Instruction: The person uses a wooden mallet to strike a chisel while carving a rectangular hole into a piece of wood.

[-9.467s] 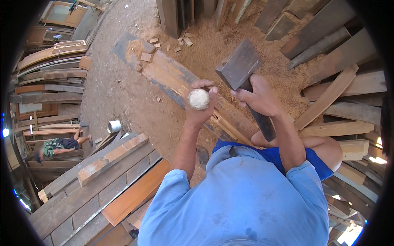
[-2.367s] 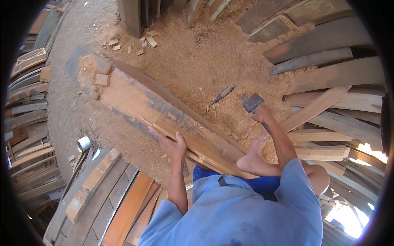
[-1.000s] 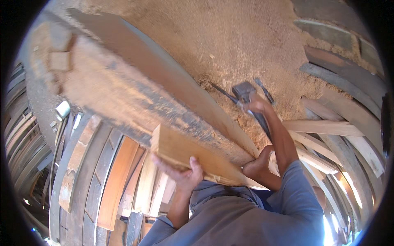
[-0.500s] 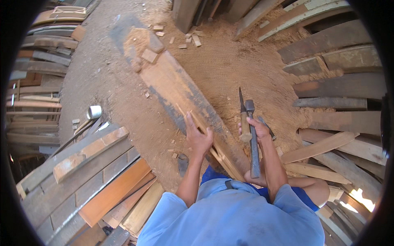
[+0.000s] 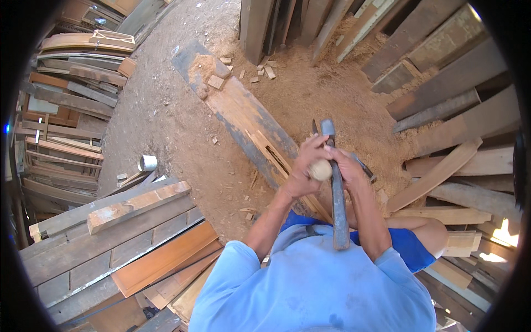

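My left hand (image 5: 303, 169) is closed around a pale round ball (image 5: 319, 170) held in front of my chest. My right hand (image 5: 344, 164) meets it from the right and grips a long dark hatchet-like tool (image 5: 337, 210), which points away from me with its handle end back over my blue shirt. Both hands touch each other above the near end of a long weathered plank (image 5: 249, 119) lying on the sawdust-covered ground. My bare knee (image 5: 426, 229) shows to the right.
Small wood offcuts (image 5: 215, 82) rest on the plank's far end. Stacked boards (image 5: 121, 232) lie at the lower left, more planks (image 5: 453, 166) at the right, upright timbers (image 5: 265, 22) at the top. A small metal can (image 5: 147, 162) stands on the dirt.
My left hand has left the plank and come up to my right hand, now holding the pale ball. The tool has stayed in my right hand, raised slightly.
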`<state>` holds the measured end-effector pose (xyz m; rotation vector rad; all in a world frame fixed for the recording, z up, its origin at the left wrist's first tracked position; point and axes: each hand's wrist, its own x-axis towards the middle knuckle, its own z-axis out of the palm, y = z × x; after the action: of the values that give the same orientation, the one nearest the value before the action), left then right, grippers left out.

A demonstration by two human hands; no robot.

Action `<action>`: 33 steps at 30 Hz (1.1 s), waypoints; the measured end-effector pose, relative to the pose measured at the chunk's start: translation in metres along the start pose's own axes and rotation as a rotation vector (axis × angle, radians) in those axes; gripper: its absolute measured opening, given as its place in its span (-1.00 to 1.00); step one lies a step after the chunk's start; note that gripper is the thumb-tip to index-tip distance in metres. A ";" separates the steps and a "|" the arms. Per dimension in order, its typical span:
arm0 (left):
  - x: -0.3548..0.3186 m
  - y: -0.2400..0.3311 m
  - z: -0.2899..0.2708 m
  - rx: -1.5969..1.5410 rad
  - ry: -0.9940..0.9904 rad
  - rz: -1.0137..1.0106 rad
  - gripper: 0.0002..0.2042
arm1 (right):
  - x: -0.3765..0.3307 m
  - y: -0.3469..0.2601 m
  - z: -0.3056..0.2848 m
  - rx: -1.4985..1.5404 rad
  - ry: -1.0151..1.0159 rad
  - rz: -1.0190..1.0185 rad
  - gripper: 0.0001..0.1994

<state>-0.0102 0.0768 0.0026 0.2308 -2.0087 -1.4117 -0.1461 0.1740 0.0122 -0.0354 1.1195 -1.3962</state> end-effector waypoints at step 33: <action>0.038 0.058 -0.062 -0.227 0.320 -0.441 -0.89 | -0.173 -0.125 0.089 -0.396 0.057 -1.205 -0.65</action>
<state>0.0109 0.0339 0.0822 0.7834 -1.5780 -1.7283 -0.1459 0.2250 0.2377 -1.1131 1.4783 -2.1671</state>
